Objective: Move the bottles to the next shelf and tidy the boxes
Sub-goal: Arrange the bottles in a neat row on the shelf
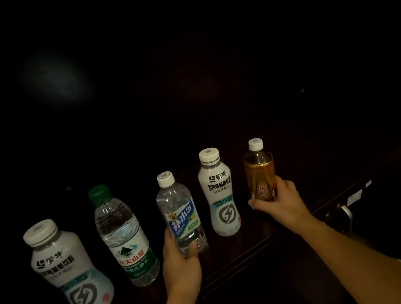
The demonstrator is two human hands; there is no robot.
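Observation:
Several bottles stand in a row along a dark wooden shelf (237,261). From the left: a white electrolyte bottle (71,272), a green-capped water bottle (123,237), a clear blue-labelled bottle (180,213), a second white electrolyte bottle (219,193) and a gold energy-drink bottle (259,168). My left hand (180,265) is wrapped around the base of the clear blue-labelled bottle. Fingers of my right hand (281,202) close around the lower part of the gold bottle. No boxes are visible.
The scene is very dark; the space behind the bottles is black. A metal handle (347,215) and a small white label (353,197) sit on the cabinet front at lower right. A pale edge shows at far right.

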